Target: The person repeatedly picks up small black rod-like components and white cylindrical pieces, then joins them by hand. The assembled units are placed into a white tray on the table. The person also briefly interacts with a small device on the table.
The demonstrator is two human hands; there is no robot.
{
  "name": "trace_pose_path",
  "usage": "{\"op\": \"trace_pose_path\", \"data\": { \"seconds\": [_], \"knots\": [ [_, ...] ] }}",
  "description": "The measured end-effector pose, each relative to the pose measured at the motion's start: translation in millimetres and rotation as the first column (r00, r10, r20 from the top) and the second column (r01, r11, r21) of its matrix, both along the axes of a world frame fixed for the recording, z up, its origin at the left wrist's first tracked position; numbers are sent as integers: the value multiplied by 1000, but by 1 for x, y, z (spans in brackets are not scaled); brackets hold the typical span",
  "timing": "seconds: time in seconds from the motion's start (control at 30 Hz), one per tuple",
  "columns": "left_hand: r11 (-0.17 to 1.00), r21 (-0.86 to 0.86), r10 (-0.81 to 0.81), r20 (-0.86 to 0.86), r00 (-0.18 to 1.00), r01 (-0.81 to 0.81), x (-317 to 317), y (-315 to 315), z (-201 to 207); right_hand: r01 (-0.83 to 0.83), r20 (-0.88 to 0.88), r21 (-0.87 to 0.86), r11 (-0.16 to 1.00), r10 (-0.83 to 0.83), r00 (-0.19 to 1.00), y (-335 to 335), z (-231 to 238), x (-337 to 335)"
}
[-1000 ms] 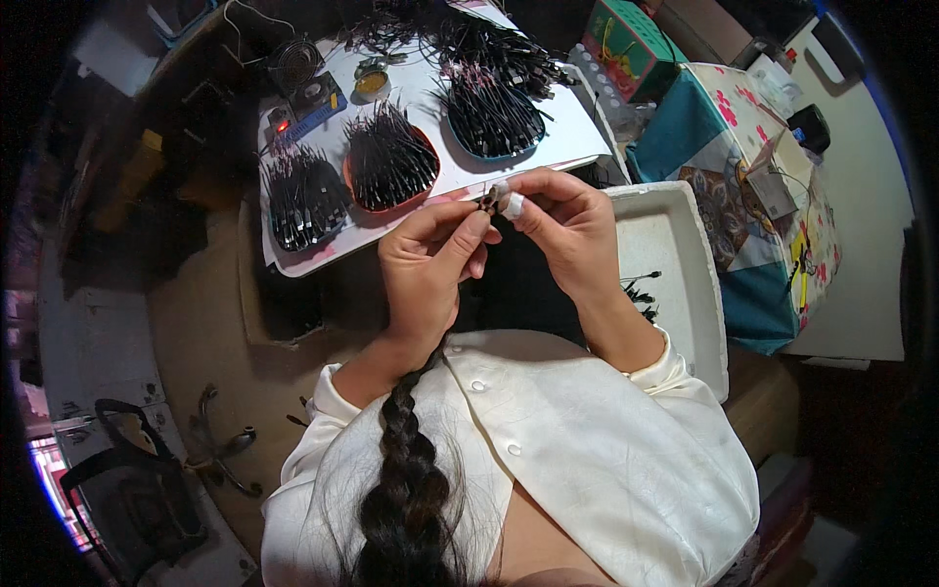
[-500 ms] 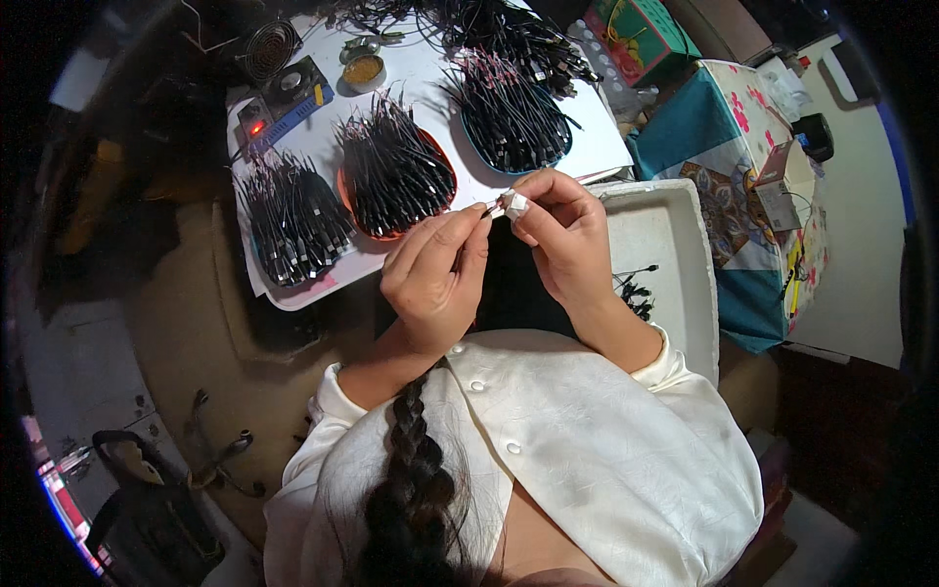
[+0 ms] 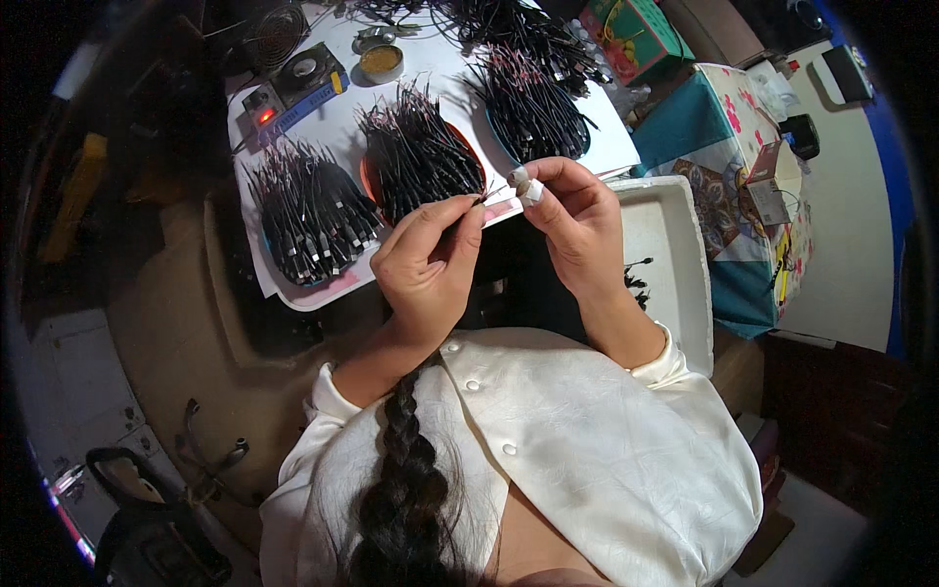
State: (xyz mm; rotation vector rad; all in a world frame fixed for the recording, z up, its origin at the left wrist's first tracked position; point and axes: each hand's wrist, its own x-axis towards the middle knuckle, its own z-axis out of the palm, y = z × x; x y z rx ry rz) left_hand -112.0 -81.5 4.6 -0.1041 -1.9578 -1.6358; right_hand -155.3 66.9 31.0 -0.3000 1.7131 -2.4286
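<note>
I watch from afar: my left hand (image 3: 427, 269) pinches a thin wire (image 3: 496, 189) before the middle cable bundle (image 3: 416, 157); whether my right hand (image 3: 579, 230), fingertips almost meeting, grips it, I can't tell. Apparently wire-end handling, calling next for steady alignment.

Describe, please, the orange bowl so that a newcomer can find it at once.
Beyond the person's hands is a white table. Along its near side, three bunches of black cables sit in a row, and the orange bowl holds the middle one, just past the left hand. Its orange-red rim sets it apart from the blue bowl to its right.
</note>
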Motion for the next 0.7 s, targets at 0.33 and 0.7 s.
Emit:
{"op": "trace_pose_path", "data": {
  "seconds": [0.33,0.7],
  "knots": [
    [995,103,-10,5,1000,9,16,18,10,-65,-52,112,992,71,996,18,1,9],
    [458,845,-595,62,802,275,16,36,14,-145,-194,3,989,143,970,43,-8,10]
  ]
}}
